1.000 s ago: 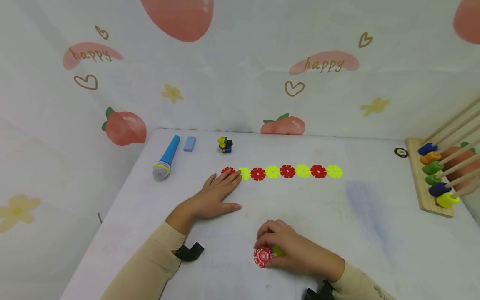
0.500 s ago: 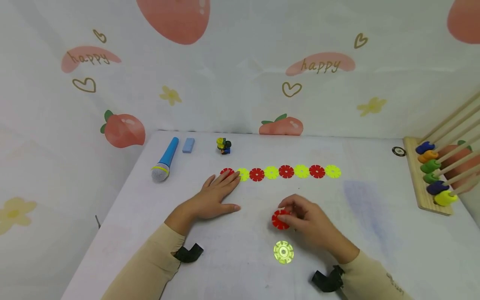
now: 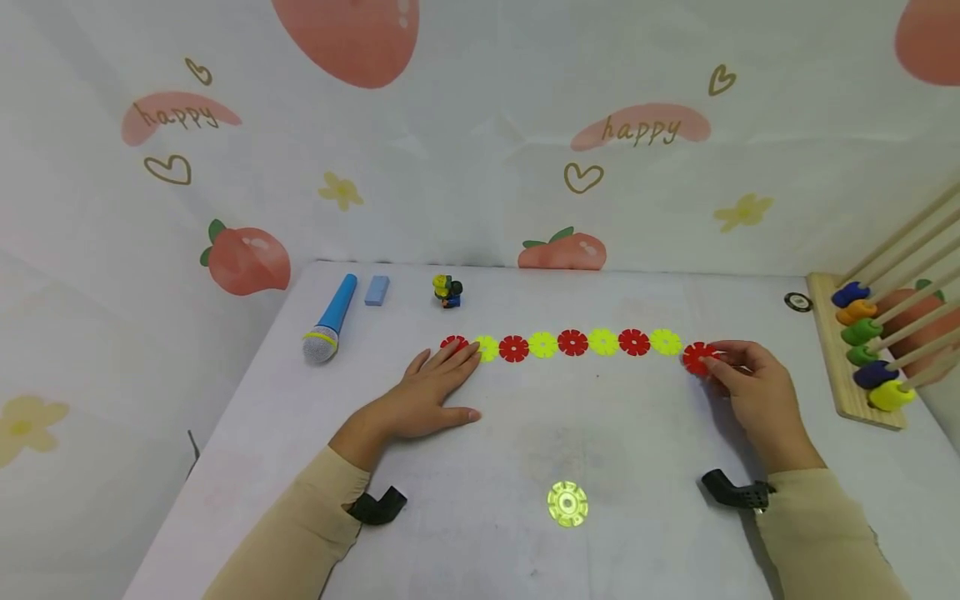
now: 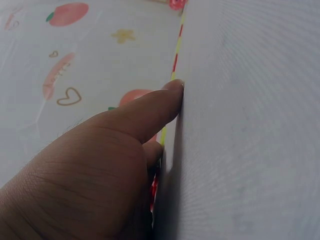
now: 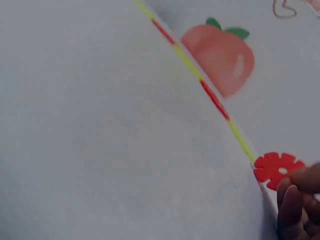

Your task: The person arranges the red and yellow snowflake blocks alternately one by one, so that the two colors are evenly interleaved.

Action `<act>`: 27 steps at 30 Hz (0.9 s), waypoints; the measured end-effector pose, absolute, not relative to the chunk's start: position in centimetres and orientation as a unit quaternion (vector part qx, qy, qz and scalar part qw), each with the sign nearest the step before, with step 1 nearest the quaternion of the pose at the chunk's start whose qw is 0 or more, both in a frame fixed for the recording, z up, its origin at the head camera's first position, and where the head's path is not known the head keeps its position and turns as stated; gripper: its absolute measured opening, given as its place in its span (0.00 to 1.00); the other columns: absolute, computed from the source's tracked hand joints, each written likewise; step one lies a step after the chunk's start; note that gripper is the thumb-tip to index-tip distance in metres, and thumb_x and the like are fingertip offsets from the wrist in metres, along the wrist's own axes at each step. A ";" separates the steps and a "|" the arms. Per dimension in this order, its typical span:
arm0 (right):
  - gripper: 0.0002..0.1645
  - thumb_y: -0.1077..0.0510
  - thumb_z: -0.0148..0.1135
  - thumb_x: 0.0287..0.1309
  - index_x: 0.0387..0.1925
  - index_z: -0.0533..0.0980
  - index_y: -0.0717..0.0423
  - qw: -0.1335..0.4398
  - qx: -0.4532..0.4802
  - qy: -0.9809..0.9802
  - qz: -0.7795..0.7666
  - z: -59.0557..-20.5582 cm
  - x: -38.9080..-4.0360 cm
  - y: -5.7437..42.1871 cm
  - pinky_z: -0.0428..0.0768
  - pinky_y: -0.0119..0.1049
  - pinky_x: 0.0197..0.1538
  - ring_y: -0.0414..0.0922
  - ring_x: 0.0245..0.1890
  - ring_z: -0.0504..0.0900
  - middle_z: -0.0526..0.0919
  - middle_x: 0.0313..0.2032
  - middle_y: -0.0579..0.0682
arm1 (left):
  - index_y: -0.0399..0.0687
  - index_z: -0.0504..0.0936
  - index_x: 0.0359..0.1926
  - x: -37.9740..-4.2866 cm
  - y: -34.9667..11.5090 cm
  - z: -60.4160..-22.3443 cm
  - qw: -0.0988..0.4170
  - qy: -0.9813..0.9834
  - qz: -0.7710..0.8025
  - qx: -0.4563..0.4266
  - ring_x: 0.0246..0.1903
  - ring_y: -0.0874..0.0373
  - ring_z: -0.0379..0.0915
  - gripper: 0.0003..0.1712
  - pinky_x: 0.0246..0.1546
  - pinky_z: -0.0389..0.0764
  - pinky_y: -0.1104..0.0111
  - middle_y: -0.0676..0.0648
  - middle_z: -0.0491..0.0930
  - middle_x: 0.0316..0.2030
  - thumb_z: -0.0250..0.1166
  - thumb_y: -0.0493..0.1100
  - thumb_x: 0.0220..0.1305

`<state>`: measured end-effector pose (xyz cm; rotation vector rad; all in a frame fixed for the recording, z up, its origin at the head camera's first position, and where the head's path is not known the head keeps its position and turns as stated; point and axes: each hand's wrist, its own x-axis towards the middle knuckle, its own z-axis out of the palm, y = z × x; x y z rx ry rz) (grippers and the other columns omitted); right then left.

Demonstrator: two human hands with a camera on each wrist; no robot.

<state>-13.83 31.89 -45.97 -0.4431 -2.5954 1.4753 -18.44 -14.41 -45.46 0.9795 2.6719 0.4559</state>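
Red and yellow notched discs form a row across the table, colours alternating. My left hand (image 3: 427, 396) lies flat with straight fingers, its fingertips over the red disc (image 3: 452, 342) and the yellow disc (image 3: 487, 348) at the left end. At the right end, my right hand (image 3: 757, 396) pinches a red notched disc (image 3: 696, 358) between thumb and fingers, close beside the last yellow disc (image 3: 665, 342). The right wrist view shows this red disc (image 5: 274, 167) tilted up from the table at the row's end. A lone yellow disc (image 3: 567, 504) lies nearer the front.
Behind the left hand are a blue toy microphone (image 3: 330, 321), a blue block (image 3: 377, 291) and a small yellow-and-dark toy figure (image 3: 447, 292). On the right stands a wooden bead rack (image 3: 862, 358) with a small black round piece (image 3: 798, 302) next to it.
My right hand has picked up the red disc from the front and carried it back and right to the row's end, leaving the yellow disc uncovered. The left hand has stayed in place.
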 end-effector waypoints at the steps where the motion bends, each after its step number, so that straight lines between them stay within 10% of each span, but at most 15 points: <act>1: 0.29 0.46 0.55 0.67 0.64 0.66 0.54 0.065 -0.159 -0.856 0.487 -46.1 -13.9 32.3 0.78 0.24 0.36 0.47 0.41 0.77 0.72 0.51 0.54 | 0.59 0.45 0.76 -18.5 -14.4 -45.4 0.129 0.919 0.157 0.337 0.72 0.53 0.29 0.51 0.66 0.32 0.46 0.56 0.39 0.75 0.52 0.73 0.59; 5: 0.31 0.47 0.53 0.68 0.68 0.64 0.53 0.079 -0.178 -0.874 0.446 -46.2 -14.1 32.6 0.78 0.23 0.38 0.50 0.49 0.75 0.68 0.59 0.57 | 0.59 0.45 0.76 -18.5 -14.4 -45.5 0.129 0.920 0.154 0.337 0.72 0.53 0.28 0.52 0.66 0.31 0.46 0.57 0.39 0.75 0.52 0.74 0.59; 13: 0.33 0.51 0.56 0.66 0.64 0.64 0.70 0.058 -0.012 -0.961 0.269 -46.2 -14.2 31.8 0.54 0.70 0.58 0.72 0.62 0.54 0.60 0.64 0.69 | 0.59 0.45 0.76 -18.5 -14.4 -45.4 0.134 0.919 0.154 0.337 0.72 0.53 0.28 0.52 0.65 0.31 0.46 0.57 0.38 0.75 0.52 0.74 0.59; 27: 0.43 0.42 0.50 0.67 0.72 0.52 0.63 0.019 -0.010 -0.979 0.205 -46.6 -14.2 31.3 0.53 0.70 0.48 0.70 0.64 0.46 0.50 0.69 0.66 | 0.60 0.44 0.76 -18.5 -14.3 -45.5 0.131 0.921 0.151 0.334 0.72 0.54 0.28 0.52 0.66 0.31 0.46 0.58 0.38 0.75 0.52 0.74 0.59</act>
